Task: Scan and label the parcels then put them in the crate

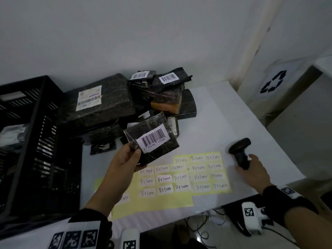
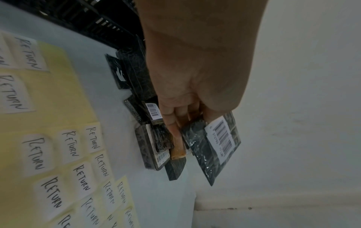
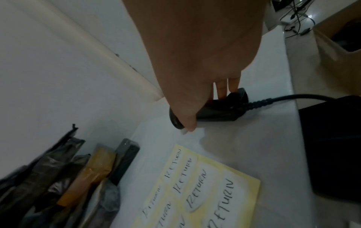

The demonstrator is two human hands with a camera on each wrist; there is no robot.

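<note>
My left hand (image 1: pixel 128 155) holds a small black parcel (image 1: pixel 152 139) with a white barcode label above the table, thumb on top, fingers underneath. The left wrist view shows the same parcel (image 2: pixel 213 146) pinched at its near end. My right hand (image 1: pixel 251 166) grips the handle of a black barcode scanner (image 1: pixel 240 151) standing on the table at the right; its cable (image 3: pixel 293 98) trails off the edge. A heap of black wrapped parcels (image 1: pixel 111 103) lies at the back of the table. Yellow sheets of white "RETURN" stickers (image 1: pixel 181 178) lie in front. A black slatted crate (image 1: pixel 32 137) stands at the left.
The white table (image 1: pixel 224 114) ends at the right beside a white bin with a recycling symbol (image 1: pixel 273 81). A brown parcel (image 1: pixel 165 106) sits in the heap. Cables lie on the floor (image 1: pixel 203 223) below the front edge. A wrapped item lies inside the crate.
</note>
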